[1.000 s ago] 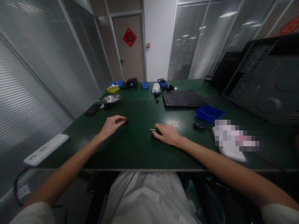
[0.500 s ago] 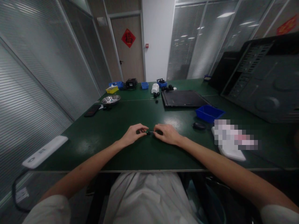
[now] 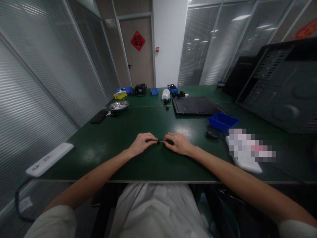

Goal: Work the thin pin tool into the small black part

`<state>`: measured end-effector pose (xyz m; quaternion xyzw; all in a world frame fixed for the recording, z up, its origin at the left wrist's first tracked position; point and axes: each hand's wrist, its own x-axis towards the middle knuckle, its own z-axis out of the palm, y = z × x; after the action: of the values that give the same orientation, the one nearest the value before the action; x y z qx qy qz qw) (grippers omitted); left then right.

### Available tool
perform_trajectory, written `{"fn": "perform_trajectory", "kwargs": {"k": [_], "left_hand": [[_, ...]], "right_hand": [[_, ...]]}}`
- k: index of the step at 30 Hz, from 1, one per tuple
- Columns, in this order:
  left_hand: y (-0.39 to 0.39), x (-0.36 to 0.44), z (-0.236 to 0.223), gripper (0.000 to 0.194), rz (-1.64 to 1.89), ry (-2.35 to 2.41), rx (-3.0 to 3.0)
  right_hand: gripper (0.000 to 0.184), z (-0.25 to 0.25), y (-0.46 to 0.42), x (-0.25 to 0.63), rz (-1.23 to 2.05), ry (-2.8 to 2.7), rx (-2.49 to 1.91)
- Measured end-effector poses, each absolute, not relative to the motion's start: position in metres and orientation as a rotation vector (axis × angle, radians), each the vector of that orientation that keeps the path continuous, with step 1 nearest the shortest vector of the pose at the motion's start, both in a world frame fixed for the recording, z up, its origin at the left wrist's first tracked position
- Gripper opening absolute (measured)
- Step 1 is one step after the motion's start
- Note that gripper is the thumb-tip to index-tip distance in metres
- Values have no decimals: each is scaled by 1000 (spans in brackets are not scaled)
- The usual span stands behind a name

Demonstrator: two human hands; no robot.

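Observation:
Just in front of me, over the green table (image 3: 138,168), my two hands face each other. Thumb and fingers of my left hand (image 3: 141,144) pinch a small black part (image 3: 158,142), too small to make out further. My right hand (image 3: 180,144) is closed around the dark handle of what looks like a small screwdriver (image 3: 161,141). Its thin metal shaft points left and meets the black part at my left fingertips. Most of the handle is hidden by my right fingers, and the contact point is too fine to see.
Right of my hands lie a black mouse (image 3: 212,135), a blue tray (image 3: 223,121) and a closed black laptop (image 3: 198,105). A computer case (image 3: 279,89) stands far right. Leftward are a metal bowl (image 3: 119,105), a phone (image 3: 99,117) and a white power strip (image 3: 49,159).
The view has shifted slightly. Both hands keep nearly the same pose, and a little less of the shaft shows between them. The black part appears slightly turned.

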<state>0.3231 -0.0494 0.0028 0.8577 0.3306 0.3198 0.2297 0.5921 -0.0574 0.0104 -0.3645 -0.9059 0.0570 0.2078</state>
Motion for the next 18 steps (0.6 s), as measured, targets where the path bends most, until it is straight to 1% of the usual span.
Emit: {"fn": "perform_trajectory", "kwargs": {"k": [6, 10, 18], "left_hand": [[-54, 324, 9, 20, 896, 907, 2310], [-55, 324, 10, 21, 882, 910, 2286], [-56, 323, 6, 25, 847, 863, 2431]], "right_hand": [[19, 8, -57, 590, 181, -2520, -965], [19, 11, -58, 591, 232, -2526, -928], [21, 13, -63, 586, 144, -2584, -991]]}}
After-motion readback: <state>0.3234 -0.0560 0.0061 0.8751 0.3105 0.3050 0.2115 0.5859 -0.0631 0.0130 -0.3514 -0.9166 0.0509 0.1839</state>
